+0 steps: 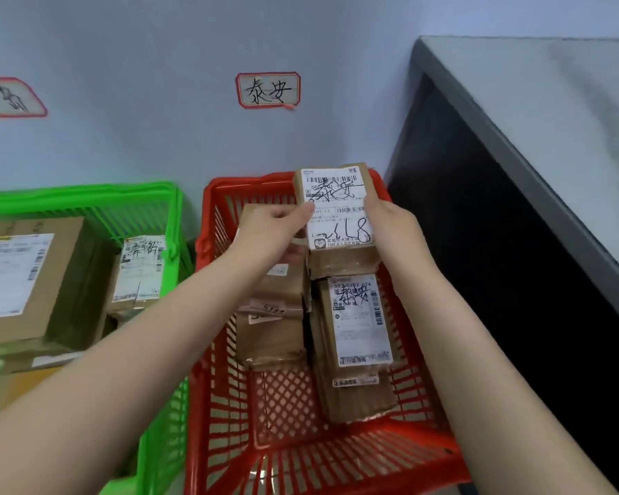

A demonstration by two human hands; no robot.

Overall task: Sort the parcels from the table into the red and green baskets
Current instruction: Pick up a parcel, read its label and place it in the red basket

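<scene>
Both my hands hold one small brown cardboard parcel (336, 194) with a white shipping label and black handwriting, above the far end of the red basket (301, 459). My left hand (268, 230) grips its left edge, my right hand (390, 223) its right edge. Under it in the red basket lie a labelled parcel (358, 330) on the right and brown parcels (272, 316) on the left. The green basket (143, 205) to the left holds a large box (25, 280) and a smaller labelled parcel (140, 269).
A grey-topped table (551, 112) with a dark side stands to the right of the red basket. On the pale wall behind, a red-framed handwritten sign (268, 90) hangs above the red basket, and another sign (8, 98) hangs at the far left.
</scene>
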